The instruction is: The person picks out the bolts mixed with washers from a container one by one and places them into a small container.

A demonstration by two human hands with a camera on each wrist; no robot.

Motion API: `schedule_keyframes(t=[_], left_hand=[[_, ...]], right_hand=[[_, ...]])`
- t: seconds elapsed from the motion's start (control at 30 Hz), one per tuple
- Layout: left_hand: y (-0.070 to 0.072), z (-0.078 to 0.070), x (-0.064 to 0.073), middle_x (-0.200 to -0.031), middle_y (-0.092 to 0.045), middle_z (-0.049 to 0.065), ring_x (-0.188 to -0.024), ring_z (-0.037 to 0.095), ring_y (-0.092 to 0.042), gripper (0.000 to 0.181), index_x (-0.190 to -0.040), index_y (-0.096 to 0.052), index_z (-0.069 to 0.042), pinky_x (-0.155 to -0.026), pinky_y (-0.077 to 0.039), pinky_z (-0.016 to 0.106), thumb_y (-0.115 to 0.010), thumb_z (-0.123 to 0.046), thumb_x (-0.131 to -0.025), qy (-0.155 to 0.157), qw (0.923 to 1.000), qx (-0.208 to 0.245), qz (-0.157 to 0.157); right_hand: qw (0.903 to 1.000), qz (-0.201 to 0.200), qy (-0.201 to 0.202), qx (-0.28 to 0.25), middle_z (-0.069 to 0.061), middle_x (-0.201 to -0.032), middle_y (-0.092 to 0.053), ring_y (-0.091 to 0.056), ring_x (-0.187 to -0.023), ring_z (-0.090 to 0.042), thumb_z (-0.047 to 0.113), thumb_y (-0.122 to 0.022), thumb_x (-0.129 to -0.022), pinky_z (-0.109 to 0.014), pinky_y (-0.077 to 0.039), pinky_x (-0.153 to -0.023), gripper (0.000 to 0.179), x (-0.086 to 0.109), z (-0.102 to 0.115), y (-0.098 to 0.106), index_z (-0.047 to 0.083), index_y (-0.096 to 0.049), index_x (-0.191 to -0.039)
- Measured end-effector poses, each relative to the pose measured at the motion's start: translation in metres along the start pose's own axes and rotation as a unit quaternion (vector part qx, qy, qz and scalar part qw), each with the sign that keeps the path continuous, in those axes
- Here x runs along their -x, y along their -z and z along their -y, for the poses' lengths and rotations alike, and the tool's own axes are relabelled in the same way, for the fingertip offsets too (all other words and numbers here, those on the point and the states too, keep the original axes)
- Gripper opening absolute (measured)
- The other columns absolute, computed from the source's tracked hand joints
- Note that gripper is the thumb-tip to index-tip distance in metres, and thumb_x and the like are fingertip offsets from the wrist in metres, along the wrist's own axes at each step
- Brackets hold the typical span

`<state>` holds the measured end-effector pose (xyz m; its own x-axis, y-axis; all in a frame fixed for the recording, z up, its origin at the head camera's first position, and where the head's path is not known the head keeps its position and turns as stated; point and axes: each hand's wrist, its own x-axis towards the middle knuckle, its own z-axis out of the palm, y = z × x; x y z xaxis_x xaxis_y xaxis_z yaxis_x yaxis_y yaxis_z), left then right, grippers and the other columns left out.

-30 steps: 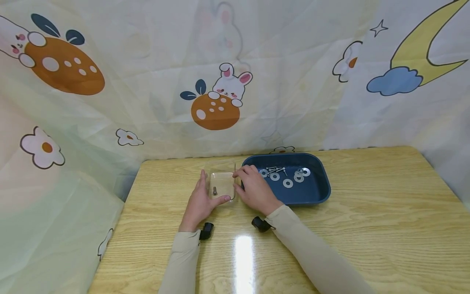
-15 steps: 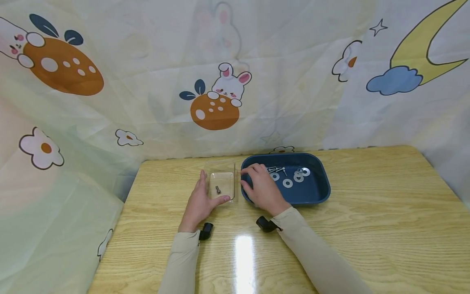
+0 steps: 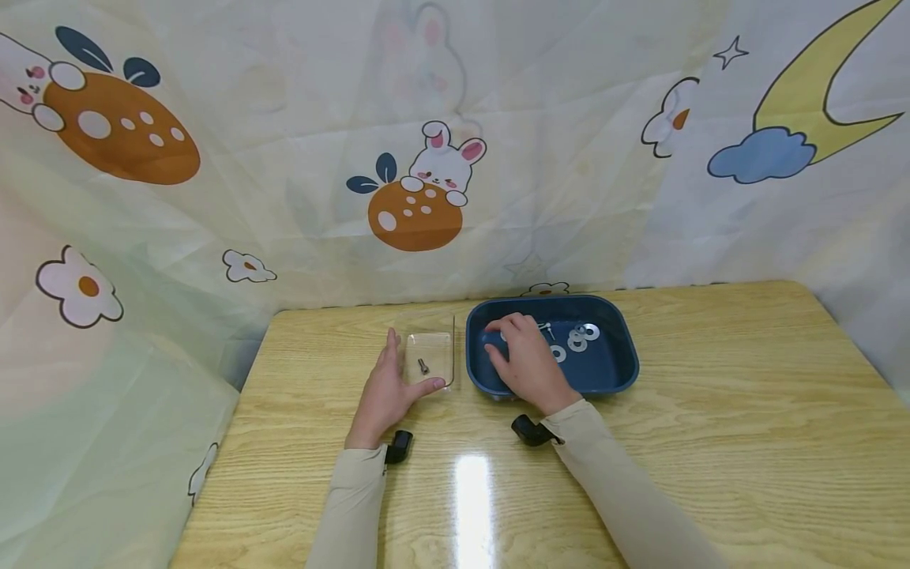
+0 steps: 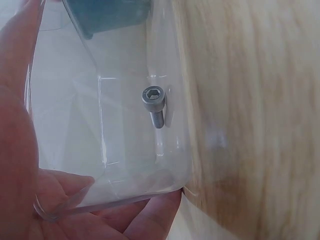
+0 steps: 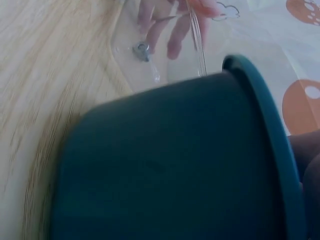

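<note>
Left hand point(image 3: 384, 399) holds clear rectangular plastic box point(image 3: 435, 348); silver socket-head screw point(image 4: 154, 102) inside. Right hand point(image 3: 532, 362), fingers parted, has shifted over dark-blue rounded tray point(image 3: 607, 367); release appears complete.

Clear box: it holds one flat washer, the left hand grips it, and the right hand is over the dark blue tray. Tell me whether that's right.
No: the clear box holds one socket-head screw, not a washer, as the left wrist view shows. The left hand does grip it, and the right hand is over the dark blue tray.
</note>
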<state>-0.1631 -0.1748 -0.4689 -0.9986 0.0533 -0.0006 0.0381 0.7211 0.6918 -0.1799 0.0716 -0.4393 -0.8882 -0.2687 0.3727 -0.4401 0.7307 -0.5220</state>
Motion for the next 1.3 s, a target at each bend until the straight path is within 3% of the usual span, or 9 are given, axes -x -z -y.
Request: schedule_keyframes(t=[0.43, 0.9, 1.3], left_hand=[[0.0, 0.0, -0.001, -0.151, -0.023, 0.01, -0.136, 0.029, -0.025, 0.128, -0.148, 0.011, -0.023, -0.107, -0.026, 0.046, -0.067, -0.073, -0.059, 0.002, 1.0, -0.005, 0.002], [-0.001, 0.001, -0.001, -0.151, -0.022, 0.009, -0.135, 0.03, -0.027, 0.128, -0.148, 0.011, -0.025, -0.105, -0.028, 0.047, -0.067, -0.073, -0.059, 0.008, 1.0, -0.005, 0.003], [0.0, -0.001, 0.001, -0.151, -0.022, 0.01, -0.135, 0.031, -0.027, 0.127, -0.148, 0.01, -0.024, -0.105, -0.028, 0.048, -0.071, -0.068, -0.06, 0.01, 0.9999, 0.001, 0.002]], right_hand=[[0.9998, -0.004, -0.019, 0.001, -0.009, -0.109, -0.056, -0.047, -0.095, -0.024, 0.018, -0.066, -0.087, -0.039, -0.044, -0.077, 0.028, 0.002, -0.018, 0.01, 0.005, -0.063, -0.111], [0.9978, 0.004, -0.054, 0.038, -0.011, -0.109, -0.056, -0.048, -0.098, -0.027, 0.02, -0.065, -0.087, -0.041, -0.045, -0.083, 0.028, 0.001, -0.033, 0.019, 0.005, -0.063, -0.11], [0.9949, 0.02, -0.08, 0.058, -0.017, -0.111, -0.056, -0.048, -0.1, -0.032, 0.019, -0.067, -0.085, -0.045, -0.043, -0.086, 0.034, 0.002, -0.046, 0.024, 0.001, -0.061, -0.114]])
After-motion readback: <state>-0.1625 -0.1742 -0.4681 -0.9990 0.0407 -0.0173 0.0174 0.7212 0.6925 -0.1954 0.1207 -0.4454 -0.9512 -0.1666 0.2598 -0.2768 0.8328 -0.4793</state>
